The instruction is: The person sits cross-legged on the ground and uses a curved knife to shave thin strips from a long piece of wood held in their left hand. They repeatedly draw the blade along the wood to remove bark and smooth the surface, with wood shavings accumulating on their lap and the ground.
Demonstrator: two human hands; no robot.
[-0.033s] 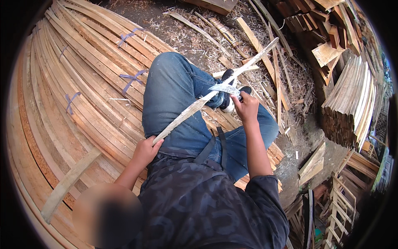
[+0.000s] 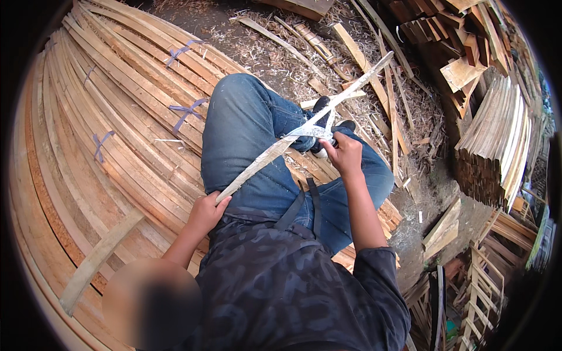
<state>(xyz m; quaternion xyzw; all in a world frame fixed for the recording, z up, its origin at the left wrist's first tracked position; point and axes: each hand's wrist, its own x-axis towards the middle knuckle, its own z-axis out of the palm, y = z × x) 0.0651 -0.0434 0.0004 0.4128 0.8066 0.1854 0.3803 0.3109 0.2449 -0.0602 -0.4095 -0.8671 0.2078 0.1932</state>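
Note:
My left hand [image 2: 207, 213] is closed around the near end of a long pale wooden strip [image 2: 261, 162], beside my hip. The strip slants across my thigh and rises away to the far right. My right hand [image 2: 345, 153] grips a knife [image 2: 314, 131] by its handle, which the fingers mostly hide. Its broad, whitish-smeared blade lies against the strip, tip pointing left. A thin pale shaving [image 2: 331, 119] stands up beside the blade. Both lie above my crossed legs in blue jeans [image 2: 237, 128].
Long sawn planks [image 2: 126, 117] lie under and left of me, some tied with purple bands [image 2: 188, 112]. Shavings [image 2: 246, 61] and loose sticks [image 2: 366, 64] litter the ground ahead. At the right stand stacked wood pieces [image 2: 492, 134] and a slatted wooden frame [image 2: 477, 298].
The knife and my right hand have slid a little along the strip, toward me and to the left. My left hand has kept its place.

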